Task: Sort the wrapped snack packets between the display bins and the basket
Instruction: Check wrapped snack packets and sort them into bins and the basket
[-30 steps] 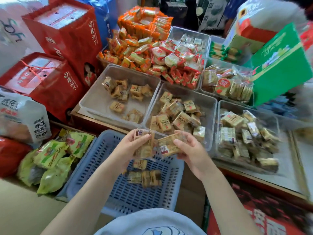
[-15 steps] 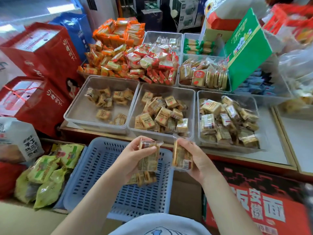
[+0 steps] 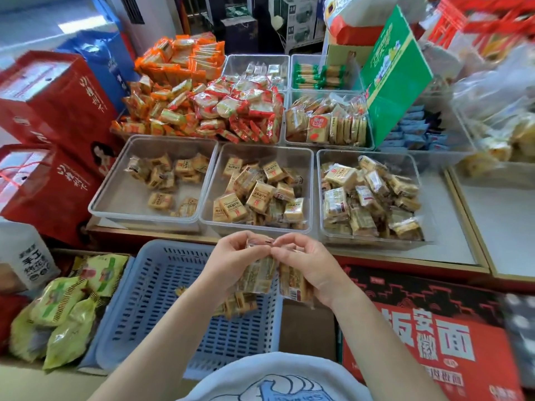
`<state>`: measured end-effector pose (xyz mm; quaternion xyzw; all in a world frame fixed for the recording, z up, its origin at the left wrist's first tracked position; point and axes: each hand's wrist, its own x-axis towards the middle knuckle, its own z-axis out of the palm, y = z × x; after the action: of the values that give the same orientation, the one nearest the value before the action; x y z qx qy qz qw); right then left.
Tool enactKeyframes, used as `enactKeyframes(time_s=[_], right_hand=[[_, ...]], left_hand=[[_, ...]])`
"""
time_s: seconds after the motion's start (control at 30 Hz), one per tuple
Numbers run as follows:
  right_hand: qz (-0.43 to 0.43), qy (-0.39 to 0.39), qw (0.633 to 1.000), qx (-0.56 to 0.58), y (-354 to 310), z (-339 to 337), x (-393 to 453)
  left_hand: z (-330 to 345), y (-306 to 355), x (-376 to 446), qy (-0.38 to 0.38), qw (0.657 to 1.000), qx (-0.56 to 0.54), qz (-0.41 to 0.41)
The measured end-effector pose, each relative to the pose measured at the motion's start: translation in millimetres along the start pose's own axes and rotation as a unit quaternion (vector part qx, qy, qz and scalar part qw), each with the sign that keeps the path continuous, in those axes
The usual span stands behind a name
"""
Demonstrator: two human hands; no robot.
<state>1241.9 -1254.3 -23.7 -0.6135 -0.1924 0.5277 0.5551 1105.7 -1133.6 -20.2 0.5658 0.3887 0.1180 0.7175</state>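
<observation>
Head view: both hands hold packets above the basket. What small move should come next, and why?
Probably part the hands and carry one packet forward to a matching bin. The left hand grips a packet, the right hand another, fingertips meeting over the blue basket; the middle bin holds similar tan packets.

Glossy clear plastic bins [image 3: 315,198], matt perforated blue plastic basket [image 3: 162,299], shiny film-wrapped packets [image 3: 257,273]

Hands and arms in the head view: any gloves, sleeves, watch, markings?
Both bare: the left hand and right hand wear no gloves, and no rings show on the fingers. Forearms are uncovered up to the frame edge, no watch or bands at the wrists. The only clothing in view is a light blue-grey top with a blue print.
</observation>
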Motion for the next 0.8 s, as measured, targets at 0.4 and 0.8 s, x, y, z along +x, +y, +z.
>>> enactKeyframes(time_s=[0.4,0.8], right_hand=[[-0.096,0.123,0.985,-0.074,-18.2,-14.9,-3.7],[-0.063,0.146,0.987,0.005,-2.4,-9.9,-9.2]], left_hand=[[12.2,17.4,-0.4,0.061,0.997,-0.04,0.036],[6.4,10.4,-17.8,-0.016,0.999,0.051,0.001]])
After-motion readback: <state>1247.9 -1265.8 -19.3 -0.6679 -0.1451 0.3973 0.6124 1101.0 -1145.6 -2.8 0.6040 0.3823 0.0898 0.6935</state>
